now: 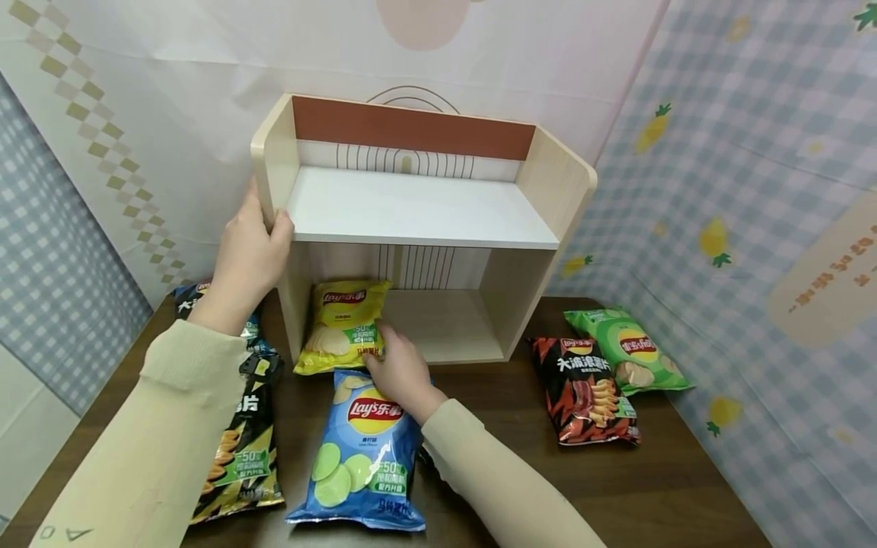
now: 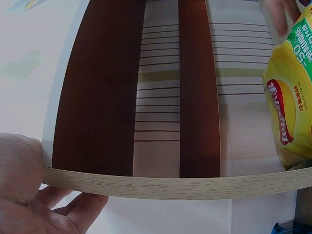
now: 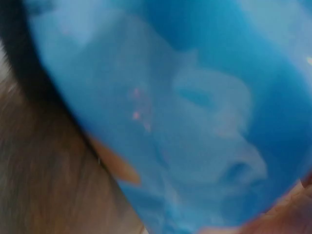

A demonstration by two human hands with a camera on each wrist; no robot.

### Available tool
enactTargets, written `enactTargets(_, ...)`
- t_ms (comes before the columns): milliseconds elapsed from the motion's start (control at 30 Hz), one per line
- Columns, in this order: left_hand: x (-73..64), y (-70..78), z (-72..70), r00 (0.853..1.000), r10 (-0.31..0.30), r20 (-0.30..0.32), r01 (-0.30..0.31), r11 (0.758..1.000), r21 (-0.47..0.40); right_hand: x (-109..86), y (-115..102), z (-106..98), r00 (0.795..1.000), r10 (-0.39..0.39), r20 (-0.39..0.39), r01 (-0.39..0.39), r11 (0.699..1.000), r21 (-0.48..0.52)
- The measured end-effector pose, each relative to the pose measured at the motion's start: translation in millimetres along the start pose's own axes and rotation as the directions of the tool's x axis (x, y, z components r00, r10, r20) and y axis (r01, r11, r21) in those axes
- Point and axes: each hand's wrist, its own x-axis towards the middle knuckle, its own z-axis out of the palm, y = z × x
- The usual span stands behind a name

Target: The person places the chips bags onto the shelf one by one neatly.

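A small two-tier shelf [image 1: 425,205] with pale wood sides stands on the brown table. My left hand [image 1: 252,247] grips its left side panel [image 2: 195,187], thumb on the front edge and fingers around the outside. In the lower compartment, at its left end, a yellow Lay's chip bag [image 1: 342,326] stands leaning back. My right hand [image 1: 404,373] pinches the lower right edge of that bag, thumb on its front. Just below, a blue lime Lay's chip bag [image 1: 363,457] lies on the table, its upper right partly under my right hand. Blue wrapping [image 3: 170,122] fills the right wrist view.
Black-and-gold chip bags [image 1: 250,449] lie left of the shelf, partly behind my left sleeve, with a dark blue bag [image 1: 185,298] farther back. To the right lie a black-and-red chip bag [image 1: 585,392] and a green one [image 1: 630,350]. Cloth-covered walls [image 1: 719,152] enclose the table.
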Motion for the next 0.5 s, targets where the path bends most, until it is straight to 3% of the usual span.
enactTargets(267, -0.5, -0.2, 0.4, 1.000, -0.011, 0.006, 0.011, 1.000, -0.006, -27.0, -0.2, -29.2, 0.999, 0.030, -0.040, -0.026, 0.995, 0.100)
enactTargets(500, 0.6, -0.4, 0.3, 1.000, -0.006, -0.002, 0.006, 1.000, -0.003, -58.4, 4.9, -43.4, 0.996, 0.091, -0.006, -0.090, 0.990, 0.113)
